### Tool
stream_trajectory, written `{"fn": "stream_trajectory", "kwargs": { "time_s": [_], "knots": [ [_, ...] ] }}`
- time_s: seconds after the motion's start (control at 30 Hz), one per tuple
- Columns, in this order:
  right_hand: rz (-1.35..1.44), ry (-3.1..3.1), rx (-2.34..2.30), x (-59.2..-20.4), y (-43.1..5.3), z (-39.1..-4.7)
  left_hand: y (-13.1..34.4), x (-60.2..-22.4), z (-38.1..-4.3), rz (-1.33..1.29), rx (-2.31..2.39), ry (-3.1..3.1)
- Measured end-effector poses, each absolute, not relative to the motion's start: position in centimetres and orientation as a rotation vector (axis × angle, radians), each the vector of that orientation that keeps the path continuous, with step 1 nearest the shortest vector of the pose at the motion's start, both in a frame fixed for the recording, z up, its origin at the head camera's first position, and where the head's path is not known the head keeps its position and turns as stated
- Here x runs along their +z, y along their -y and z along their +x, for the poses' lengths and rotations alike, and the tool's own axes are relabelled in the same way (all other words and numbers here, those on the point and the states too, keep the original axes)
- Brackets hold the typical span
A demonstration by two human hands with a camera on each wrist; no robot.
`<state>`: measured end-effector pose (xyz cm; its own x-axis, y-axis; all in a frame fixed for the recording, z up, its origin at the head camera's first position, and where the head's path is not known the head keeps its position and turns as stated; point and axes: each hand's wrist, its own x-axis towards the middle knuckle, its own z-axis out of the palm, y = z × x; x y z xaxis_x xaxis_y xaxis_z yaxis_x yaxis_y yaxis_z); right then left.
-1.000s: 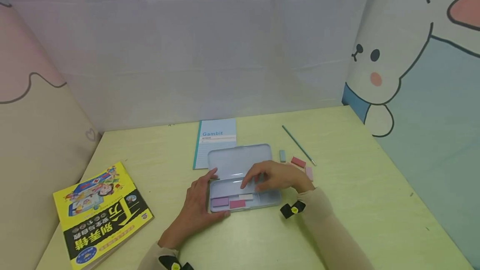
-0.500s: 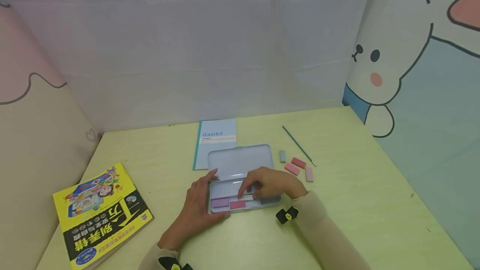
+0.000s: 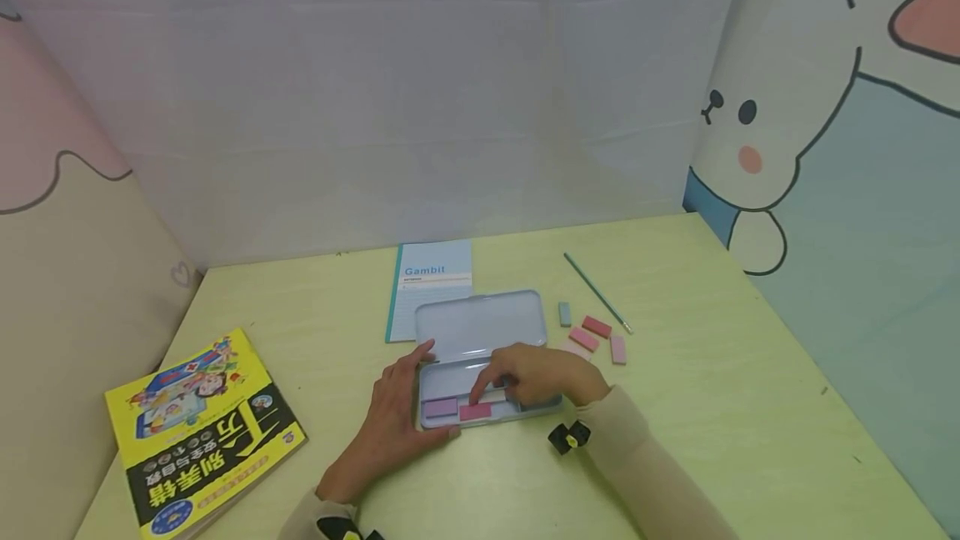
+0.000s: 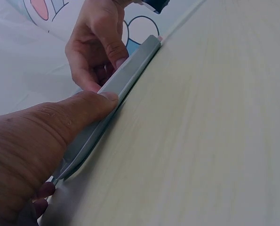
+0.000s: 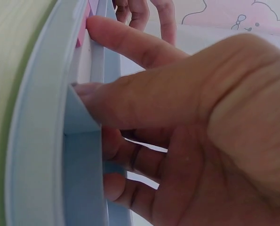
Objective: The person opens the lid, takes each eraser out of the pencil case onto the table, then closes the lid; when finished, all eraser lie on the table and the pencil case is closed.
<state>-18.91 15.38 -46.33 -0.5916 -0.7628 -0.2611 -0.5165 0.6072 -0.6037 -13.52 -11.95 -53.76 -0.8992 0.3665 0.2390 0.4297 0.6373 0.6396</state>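
A pale blue pencil case point(image 3: 480, 319) lies with its lid raised in the head view. My left hand point(image 3: 397, 411) grips its left end, the thumb point(image 4: 100, 103) along the front wall. My right hand point(image 3: 551, 372) reaches into the case. Its index fingertip touches a deep pink eraser point(image 3: 475, 412), while the thumb point(image 5: 95, 96) rests by the divider near a white eraser point(image 5: 83, 61). The white eraser lies between those two fingertips; whether both press on it I cannot tell. A purple eraser point(image 3: 440, 407) sits in the left of the same compartment.
Right of the case lie a blue-grey eraser point(image 3: 565, 314), a red eraser point(image 3: 597, 327), several pink ones and a green pencil point(image 3: 598, 292). A Gambit notebook point(image 3: 432, 273) is partly under the lid. At left lies a thick yellow book point(image 3: 206, 432).
My right hand has come lower and nearer, its index finger passing from over the white eraser to the deep pink one. The left hand keeps its grip on the case.
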Motion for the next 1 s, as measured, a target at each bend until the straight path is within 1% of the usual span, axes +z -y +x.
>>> {"fn": "stream_trajectory", "kwargs": {
  "time_s": [0.33, 0.67, 1.0],
  "knots": [
    [-1.063, -2.356, -0.596, -46.3, -15.3, -18.8, 11.8, -53.9, -13.4, -0.660, -1.126, 2.780],
    [-1.136, -2.311, -0.773, -46.6, -15.9, -19.3, 12.0, -54.0, -13.3, -0.663, -1.102, 2.772],
    [-1.010, -2.332, -0.884, -46.4, -16.5, -19.9, 12.0, -53.9, -13.5, -0.667, -1.108, 2.774]
  ]
}}
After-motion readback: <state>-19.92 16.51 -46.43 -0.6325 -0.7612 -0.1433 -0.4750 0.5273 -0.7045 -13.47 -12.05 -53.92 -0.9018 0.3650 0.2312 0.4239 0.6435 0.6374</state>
